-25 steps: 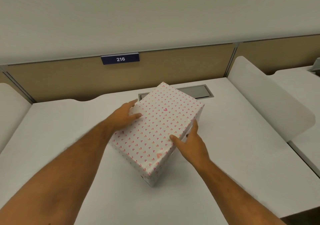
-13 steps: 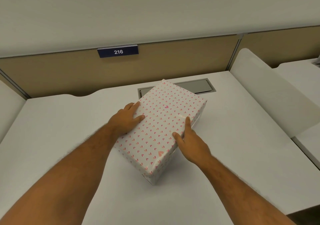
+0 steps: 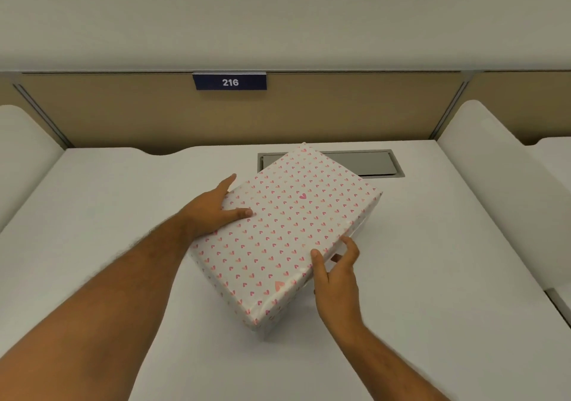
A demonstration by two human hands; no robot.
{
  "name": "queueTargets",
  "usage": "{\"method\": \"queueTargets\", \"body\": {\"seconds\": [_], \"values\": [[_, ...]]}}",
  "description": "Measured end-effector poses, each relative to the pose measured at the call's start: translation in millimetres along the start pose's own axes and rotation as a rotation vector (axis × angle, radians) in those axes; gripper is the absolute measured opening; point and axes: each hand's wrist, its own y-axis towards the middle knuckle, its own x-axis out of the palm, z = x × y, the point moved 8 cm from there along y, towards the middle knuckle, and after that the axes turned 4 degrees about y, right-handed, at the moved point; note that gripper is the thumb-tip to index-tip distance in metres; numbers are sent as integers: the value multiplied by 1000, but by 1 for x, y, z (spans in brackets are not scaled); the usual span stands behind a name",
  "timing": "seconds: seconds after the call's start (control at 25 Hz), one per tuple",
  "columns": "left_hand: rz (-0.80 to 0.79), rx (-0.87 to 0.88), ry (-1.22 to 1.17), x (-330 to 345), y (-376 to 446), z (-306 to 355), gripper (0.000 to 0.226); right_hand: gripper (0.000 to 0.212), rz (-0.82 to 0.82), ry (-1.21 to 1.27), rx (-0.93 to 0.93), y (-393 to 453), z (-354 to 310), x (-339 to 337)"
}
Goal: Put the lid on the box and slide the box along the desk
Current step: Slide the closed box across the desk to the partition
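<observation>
Forearms: two bare ones, both cut off by the bottom edge of the view.
Right hand (image 3: 336,272): at the near right long side of the lid; thumb on the top edge, fingers curled loosely at the side. Whether they press the wrapping or stand just off it cannot be told.
Left hand (image 3: 213,212): laid flat on the far left edge, thumb resting on top, fingers stretched along the side; not clenched.
Lid (image 3: 284,224): one rectangular white paper-wrapped lid printed with small pink hearts, one larger heart near its middle, glossy creases at the near corner.
Box (image 3: 272,326): almost wholly hidden under the lid; only a sliver of wall shows at the near corner and right side.
Position: set diagonally, mid-desk.
Desk (image 3: 432,277): one plain white top.
Cable hatch (image 3: 361,164): one grey recessed flap, its left part covered by the far corner.
Side dividers: two white rounded panels, cut off at the edges.
Sign (image 3: 230,81): one dark blue plate reading 216 on the beige partition.
</observation>
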Motion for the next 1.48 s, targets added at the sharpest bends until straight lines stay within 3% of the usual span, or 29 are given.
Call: {"method": "queueTargets", "body": {"seconds": [0.16, 0.28, 0.44, 0.64, 0.96, 1.12, 1.48], "values": [[-23, -34, -15, -1, 2, -5, 102, 49, 1, 96, 45, 3, 5, 2], [-10, -19, 0, -6, 2, -5, 104, 60, 14, 172, 89, -2, 5, 8], [-2, 27, -84, -6, -10, -9, 102, 99, 53, 269, 112, -16, -5, 28], [81, -41, -210, -24, -47, -72, 103, 95, 51, 262, 82, -14, -35, 69], [350, -181, -369, -120, -98, -234, 88, 72, -210, 216, -19, -5, -106, 241], [451, -243, -366, -180, -114, -303, 84, 75, -326, 205, -58, -5, -144, 332], [517, -351, -358, -281, -121, -425, 79, 74, -542, 156, -111, -5, -210, 491]]}}
